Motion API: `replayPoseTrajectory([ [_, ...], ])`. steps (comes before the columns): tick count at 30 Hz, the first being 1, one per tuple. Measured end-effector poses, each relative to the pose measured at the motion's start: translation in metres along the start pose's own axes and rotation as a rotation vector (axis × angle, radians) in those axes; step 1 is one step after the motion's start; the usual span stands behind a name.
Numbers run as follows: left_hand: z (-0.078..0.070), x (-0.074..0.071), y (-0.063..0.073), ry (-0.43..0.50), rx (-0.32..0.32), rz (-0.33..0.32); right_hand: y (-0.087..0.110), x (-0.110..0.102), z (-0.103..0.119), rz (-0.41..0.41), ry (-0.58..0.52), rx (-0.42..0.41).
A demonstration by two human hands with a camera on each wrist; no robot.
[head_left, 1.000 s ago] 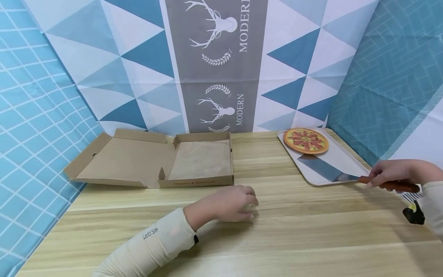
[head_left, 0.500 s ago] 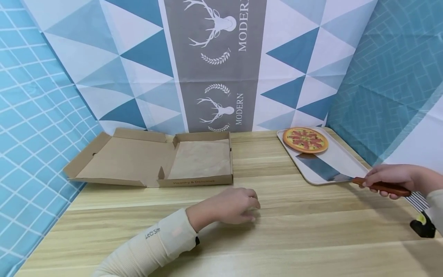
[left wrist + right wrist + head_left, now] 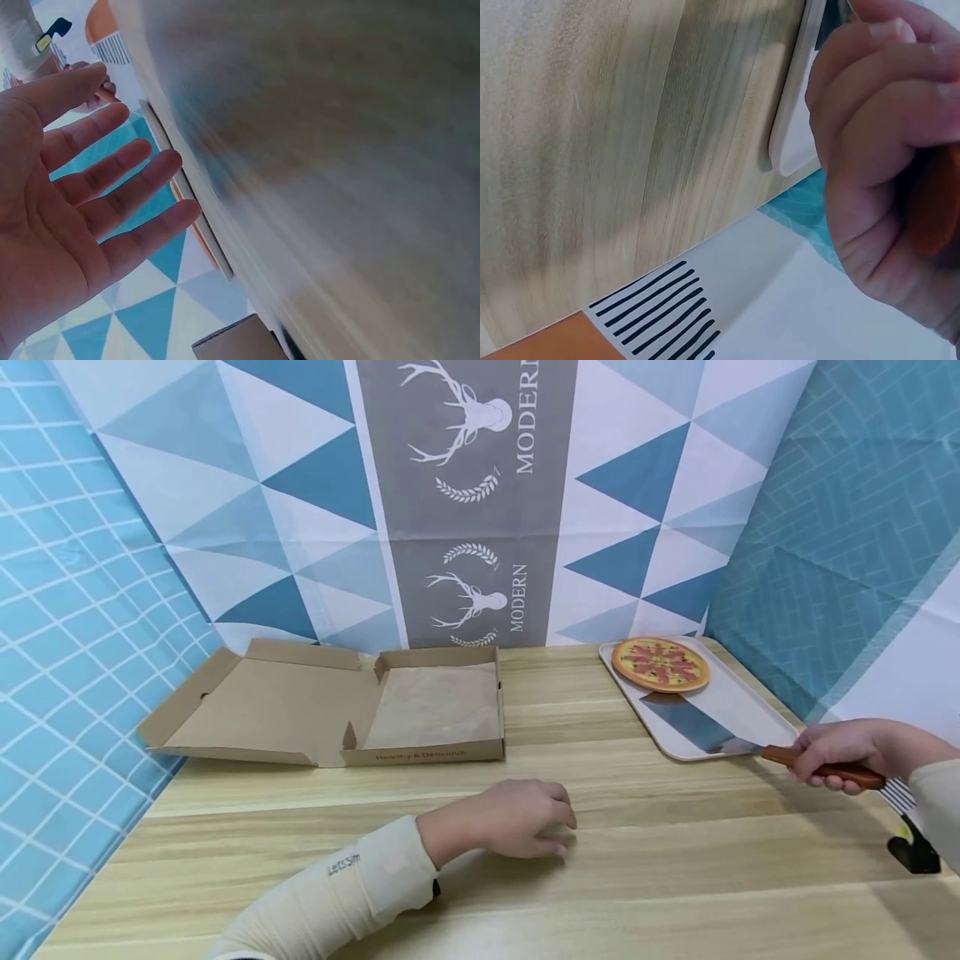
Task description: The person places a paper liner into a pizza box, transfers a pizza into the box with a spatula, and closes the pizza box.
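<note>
My right hand (image 3: 843, 756) grips the brown wooden handle (image 3: 780, 756) of a metal spatula, fingers wrapped round it in the right wrist view too. The spatula's flat blade (image 3: 686, 722) slants over the pale tray (image 3: 678, 747), its tip at the near edge of a small pizza (image 3: 660, 664). Whether the tip lies under the crust I cannot tell. The pizza rests at the tray's far left. My left hand (image 3: 525, 818) holds nothing and is low over the table; in the left wrist view its fingers (image 3: 139, 195) are spread and loosely bent.
A cardboard pizza box (image 3: 423, 756) stands at the back left of the wooden table (image 3: 637, 877), its lid (image 3: 270, 706) folded out to the left. Paper (image 3: 435, 706) lines its base. Patterned cloth walls (image 3: 465, 593) enclose the back and sides.
My right hand has shifted slightly left and nearer me with the spatula. My left hand has drifted a little right and nearer me. The pizza, tray and box look unmoved.
</note>
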State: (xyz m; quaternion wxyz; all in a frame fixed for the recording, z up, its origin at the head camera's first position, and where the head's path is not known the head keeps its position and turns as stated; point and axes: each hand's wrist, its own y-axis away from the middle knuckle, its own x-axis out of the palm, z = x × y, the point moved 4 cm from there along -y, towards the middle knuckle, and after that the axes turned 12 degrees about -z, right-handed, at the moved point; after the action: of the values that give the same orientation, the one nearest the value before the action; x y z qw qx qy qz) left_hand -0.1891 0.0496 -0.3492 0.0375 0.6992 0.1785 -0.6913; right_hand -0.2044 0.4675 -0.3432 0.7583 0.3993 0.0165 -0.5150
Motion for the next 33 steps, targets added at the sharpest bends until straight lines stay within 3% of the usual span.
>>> replayPoseTrajectory([
  [7, -0.001, 0.006, -0.011, 0.092, -0.048, 0.021, 0.002, 0.001, 0.002, -0.096, 0.085, 0.036],
  [12, 0.000, 0.009, -0.024, 0.315, -0.141, 0.003, 0.003, 0.002, 0.004, -0.140, 0.132, 0.060],
  [20, 0.005, 0.015, -0.037, 0.661, -0.407, -0.076, 0.003, 0.002, 0.008, -0.169, 0.235, 0.045],
  [30, 0.013, 0.024, -0.058, 1.209, -0.795, -0.172, 0.007, 0.001, 0.018, -0.196, 0.352, 0.025],
  [33, 0.019, 0.028, -0.068, 1.340, -0.877, -0.186, 0.007, 0.001, 0.019, -0.195, 0.356, 0.021],
])
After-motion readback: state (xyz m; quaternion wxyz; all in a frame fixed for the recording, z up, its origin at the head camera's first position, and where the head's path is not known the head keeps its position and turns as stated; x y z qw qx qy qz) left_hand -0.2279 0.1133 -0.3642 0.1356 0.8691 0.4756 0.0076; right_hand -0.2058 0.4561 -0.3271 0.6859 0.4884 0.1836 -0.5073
